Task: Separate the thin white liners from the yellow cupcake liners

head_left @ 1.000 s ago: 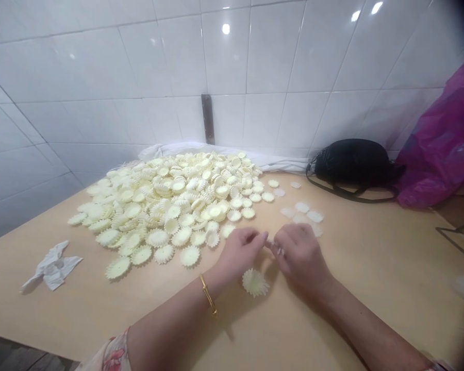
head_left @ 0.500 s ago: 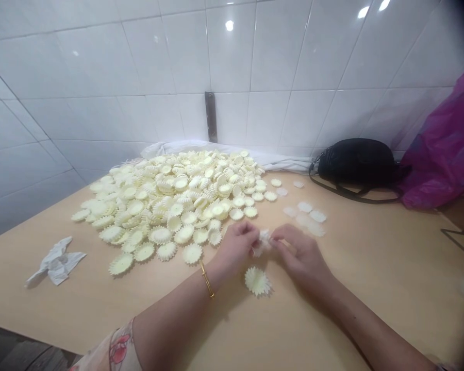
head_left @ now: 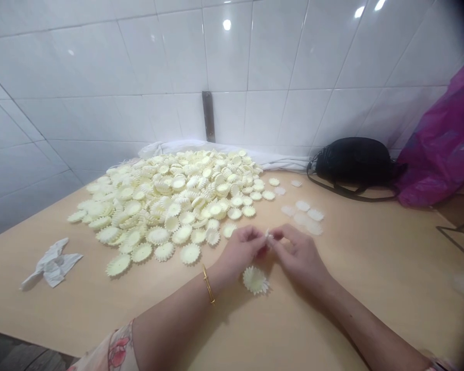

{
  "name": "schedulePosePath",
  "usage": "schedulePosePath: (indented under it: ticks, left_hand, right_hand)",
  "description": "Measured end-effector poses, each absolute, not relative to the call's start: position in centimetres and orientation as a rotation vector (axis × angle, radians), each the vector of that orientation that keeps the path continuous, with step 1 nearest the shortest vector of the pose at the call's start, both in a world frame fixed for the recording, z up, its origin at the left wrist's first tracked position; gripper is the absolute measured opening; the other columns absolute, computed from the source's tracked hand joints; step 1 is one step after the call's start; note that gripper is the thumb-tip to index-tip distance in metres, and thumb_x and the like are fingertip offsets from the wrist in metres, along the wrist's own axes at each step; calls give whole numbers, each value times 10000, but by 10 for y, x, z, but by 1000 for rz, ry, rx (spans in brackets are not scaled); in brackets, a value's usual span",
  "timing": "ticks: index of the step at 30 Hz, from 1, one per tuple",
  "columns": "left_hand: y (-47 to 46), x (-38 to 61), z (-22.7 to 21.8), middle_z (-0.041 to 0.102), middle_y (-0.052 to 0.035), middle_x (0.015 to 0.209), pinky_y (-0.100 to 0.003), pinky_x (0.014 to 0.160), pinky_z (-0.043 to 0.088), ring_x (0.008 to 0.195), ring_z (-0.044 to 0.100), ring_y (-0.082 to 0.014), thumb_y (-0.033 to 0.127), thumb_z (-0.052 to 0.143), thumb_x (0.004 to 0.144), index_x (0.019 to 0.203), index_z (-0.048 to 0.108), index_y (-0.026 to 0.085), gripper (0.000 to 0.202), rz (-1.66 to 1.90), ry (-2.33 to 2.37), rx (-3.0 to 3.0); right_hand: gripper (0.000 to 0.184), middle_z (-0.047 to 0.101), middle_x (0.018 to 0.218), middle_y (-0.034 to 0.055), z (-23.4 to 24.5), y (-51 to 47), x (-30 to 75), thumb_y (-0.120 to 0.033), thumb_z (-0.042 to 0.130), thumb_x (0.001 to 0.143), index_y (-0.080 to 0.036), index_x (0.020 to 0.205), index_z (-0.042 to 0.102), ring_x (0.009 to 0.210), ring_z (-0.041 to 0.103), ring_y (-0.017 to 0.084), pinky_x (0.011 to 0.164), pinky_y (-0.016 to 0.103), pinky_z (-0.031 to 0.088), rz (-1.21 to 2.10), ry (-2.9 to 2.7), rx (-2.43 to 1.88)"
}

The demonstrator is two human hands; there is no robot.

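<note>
Between my two hands is a small white scalloped petal piece (head_left: 268,236), mostly covered by the fingers. My left hand (head_left: 243,250), with a gold bangle (head_left: 208,284) at its wrist, pinches it from the left. From the right, my right hand (head_left: 299,252) grips it between thumb and fingertips. Just below the hands, a pale yellow flower-shaped disc with a toothed edge (head_left: 255,280) lies on the table. To the left spreads a large heap of similar pale yellow discs (head_left: 170,190), many of them cupped.
Several thin white scalloped pieces (head_left: 308,216) lie right of the heap. A black bag (head_left: 353,161) with a strap and a magenta plastic bag (head_left: 441,144) stand at the back right. Crumpled white paper (head_left: 54,263) lies at the left on the wooden table (head_left: 371,257). A tiled wall rises behind.
The white piece showed spread between the fingers before; now it is more hidden, and my hands have come closer together. The view has shifted slightly.
</note>
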State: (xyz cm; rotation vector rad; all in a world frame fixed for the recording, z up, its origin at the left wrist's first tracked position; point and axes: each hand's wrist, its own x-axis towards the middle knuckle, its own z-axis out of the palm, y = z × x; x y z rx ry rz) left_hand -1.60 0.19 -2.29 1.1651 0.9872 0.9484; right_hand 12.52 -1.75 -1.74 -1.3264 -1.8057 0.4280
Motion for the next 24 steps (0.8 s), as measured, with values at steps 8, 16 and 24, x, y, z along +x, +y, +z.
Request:
schedulePosePath:
  ticks: [8,16,24]
  left_hand:
    - [6,-20,-22,519,10,530,-221,501,332,474,436,-70,217,582,677,603,486,153,137,991,1038,1167]
    - [11,-30,-23,561,-8,592,-219,479,307,478,413,-67,280,579,707,650,524,153,150,1025,1069,1208]
    - [9,-26,-20,541,-7,562,-217,479,297,470,418,-67,277,589,707,644,525,144,161,1014,1022,1102]
  right_hand:
    - [144,601,654,28,-19,-7,141,-214,442,768,-189,683,555,603,547,174,547,272,389,368,-1651,-1499]
    - [206,639,850,79,-34,17,183,-160,471,720,-181,834,642,856,536,260,743,398,392,-107,-1841,-1585]
    - [312,587,937,80,-18,-5,155,-46,395,772,-198,947,604,899,540,213,751,361,452,9,-1967,-1001]
